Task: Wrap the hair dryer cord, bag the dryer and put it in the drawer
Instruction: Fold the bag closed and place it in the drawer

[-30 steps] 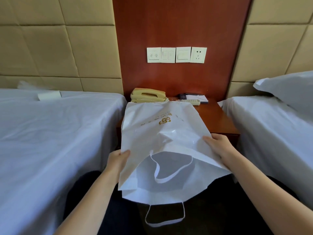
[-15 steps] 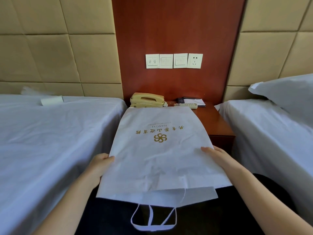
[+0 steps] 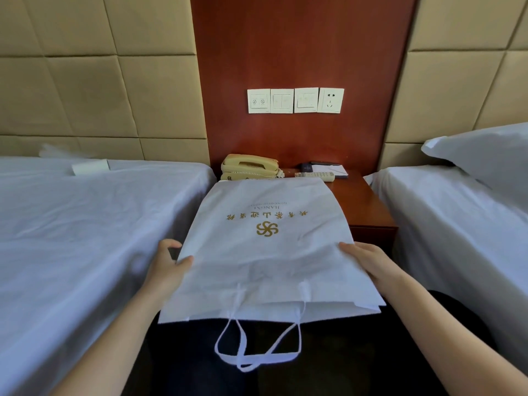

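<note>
Hotel twin room, by the signs: two white-sheeted beds [image 3: 85,224] are flanking a wooden nightstand [image 3: 363,204] that is carrying a corded phone [image 3: 250,167], remote [image 3: 314,175] and notepad [image 3: 331,169], switch plates [image 3: 295,100] sitting on the panel [image 3: 300,47] above.

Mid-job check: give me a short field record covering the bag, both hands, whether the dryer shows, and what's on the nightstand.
bag: white bag lies flat, far end on the nightstand, mouth toward the person, handles hanging
left: left hand pinches the bag's left edge, thumb on top
right: right hand holds the right edge, fingers on top
hair dryer: not in view
drawer: none seen open
behind bag: telephone, remote, notepad
</note>
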The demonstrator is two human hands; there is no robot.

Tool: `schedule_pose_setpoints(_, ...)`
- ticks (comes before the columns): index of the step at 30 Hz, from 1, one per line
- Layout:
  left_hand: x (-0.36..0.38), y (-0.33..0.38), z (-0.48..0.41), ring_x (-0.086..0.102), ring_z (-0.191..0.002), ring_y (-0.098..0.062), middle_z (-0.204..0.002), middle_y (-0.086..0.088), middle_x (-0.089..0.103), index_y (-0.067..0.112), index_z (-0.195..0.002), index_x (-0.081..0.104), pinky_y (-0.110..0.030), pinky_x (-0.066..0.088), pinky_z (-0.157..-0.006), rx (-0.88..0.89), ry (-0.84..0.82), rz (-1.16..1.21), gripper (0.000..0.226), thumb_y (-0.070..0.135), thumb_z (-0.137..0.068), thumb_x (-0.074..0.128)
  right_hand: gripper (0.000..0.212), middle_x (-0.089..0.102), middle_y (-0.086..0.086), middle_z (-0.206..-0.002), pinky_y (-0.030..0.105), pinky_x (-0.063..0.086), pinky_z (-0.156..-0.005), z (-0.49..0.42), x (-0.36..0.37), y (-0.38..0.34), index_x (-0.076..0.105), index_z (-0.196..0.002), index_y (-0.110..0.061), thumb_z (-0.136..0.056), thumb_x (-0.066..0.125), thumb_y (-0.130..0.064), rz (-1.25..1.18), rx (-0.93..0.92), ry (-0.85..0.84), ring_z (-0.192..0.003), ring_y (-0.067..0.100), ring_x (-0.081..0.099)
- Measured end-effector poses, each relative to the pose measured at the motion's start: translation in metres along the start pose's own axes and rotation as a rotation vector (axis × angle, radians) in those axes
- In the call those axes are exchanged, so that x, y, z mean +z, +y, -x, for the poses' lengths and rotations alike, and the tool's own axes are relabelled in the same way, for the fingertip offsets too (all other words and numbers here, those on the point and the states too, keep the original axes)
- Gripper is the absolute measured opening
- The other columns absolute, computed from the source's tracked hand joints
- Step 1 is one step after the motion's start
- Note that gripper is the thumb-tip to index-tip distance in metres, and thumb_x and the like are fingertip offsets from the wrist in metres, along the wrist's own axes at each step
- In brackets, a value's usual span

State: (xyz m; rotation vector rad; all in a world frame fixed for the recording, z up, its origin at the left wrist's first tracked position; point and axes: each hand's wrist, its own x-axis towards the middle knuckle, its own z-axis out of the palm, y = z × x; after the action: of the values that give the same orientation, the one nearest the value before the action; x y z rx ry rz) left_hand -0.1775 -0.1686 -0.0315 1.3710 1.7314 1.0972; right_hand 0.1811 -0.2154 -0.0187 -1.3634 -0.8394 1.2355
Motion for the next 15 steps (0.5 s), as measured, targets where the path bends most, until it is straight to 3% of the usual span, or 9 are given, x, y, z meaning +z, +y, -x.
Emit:
schedule_pose_setpoints(4, -0.005, 0.006, 0.004, 0.053, -0.065, -0.027, -0.086, -0.017, 0.059, 0.015, -0.108, 0.042, -0.036, 0.042, -0.068, 0.0, 0.017, 0.007, 0.032, 0.007, -0.085, 0.062, 0.015, 0.069, 0.011, -0.071, 0.027, 0.051, -0.053, 0.003, 0.0, 0.009, 0.064, -0.071, -0.004, -0.086, 0.065, -0.008, 0.113, -0.072, 0.13, -0.057, 0.022, 0.065)
schedule_pose_setpoints(7, -0.005, 0.007, 0.012, 0.053, -0.066, -0.025, -0.092, -0.013, 0.057, 0.01, -0.12, 0.041, -0.032, 0.041, -0.059, -0.034, 0.012, 0.003, 0.039, 0.014, -0.087, 0.062, 0.008, 0.065, 0.013, -0.084, 0.032, 0.05, -0.058, 0.006, 0.002, 0.012, 0.056, -0.082, -0.009, -0.086, 0.064, -0.008, 0.169, -0.091, 0.155, -0.067, 0.024, 0.062)
schedule_pose_setpoints(8, -0.005, 0.005, 0.013, 0.055, -0.072, -0.026, -0.101, -0.015, 0.057, 0.009, -0.125, 0.039, -0.033, 0.041, -0.06, -0.05, 0.007, -0.001, 0.044, 0.017, -0.088, 0.063, 0.013, 0.066, 0.012, -0.09, 0.036, 0.053, -0.063, 0.008, 0.001, 0.013, 0.054, -0.094, -0.011, -0.086, 0.065, -0.01, 0.182, -0.076, 0.102, -0.073, 0.025, 0.065)
schedule_pose_setpoints(10, -0.007, 0.0, 0.017, 0.059, -0.088, -0.031, -0.119, -0.017, 0.055, 0.011, -0.134, 0.034, -0.035, 0.044, -0.068, -0.083, -0.016, -0.014, 0.057, 0.022, -0.087, 0.064, 0.045, 0.068, 0.01, -0.106, 0.045, 0.056, -0.078, 0.011, -0.005, 0.015, 0.048, -0.118, -0.018, -0.08, 0.073, -0.023, 0.224, -0.029, -0.073, -0.09, 0.028, 0.069)
schedule_pose_setpoints(12, -0.011, -0.009, 0.02, 0.061, -0.098, -0.035, -0.13, -0.019, 0.052, 0.017, -0.141, 0.027, -0.04, 0.049, -0.076, -0.091, -0.067, -0.016, 0.068, 0.019, -0.086, 0.067, 0.068, 0.068, 0.005, -0.115, 0.046, 0.056, -0.083, 0.017, -0.009, 0.016, 0.038, -0.135, -0.026, -0.077, 0.076, -0.026, 0.28, -0.036, -0.187, -0.097, 0.026, 0.069)
schedule_pose_setpoints(13, -0.014, -0.012, 0.022, 0.062, -0.096, -0.035, -0.13, -0.022, 0.053, 0.021, -0.143, 0.025, -0.042, 0.052, -0.077, -0.089, -0.096, -0.005, 0.071, 0.014, -0.086, 0.066, 0.075, 0.068, 0.006, -0.114, 0.043, 0.057, -0.079, 0.02, -0.01, 0.014, 0.03, -0.141, -0.029, -0.08, 0.073, -0.019, 0.308, -0.06, -0.181, -0.095, 0.025, 0.07)
schedule_pose_setpoints(15, -0.02, -0.011, 0.025, 0.067, -0.071, -0.026, -0.112, -0.026, 0.061, 0.029, -0.14, 0.027, -0.031, 0.054, -0.06, -0.066, -0.166, 0.054, 0.068, -0.001, -0.088, 0.059, 0.087, 0.07, 0.006, -0.104, 0.033, 0.058, -0.068, 0.024, -0.013, 0.01, 0.012, -0.148, -0.033, -0.085, 0.066, -0.006, 0.352, -0.124, -0.116, -0.085, 0.022, 0.072)
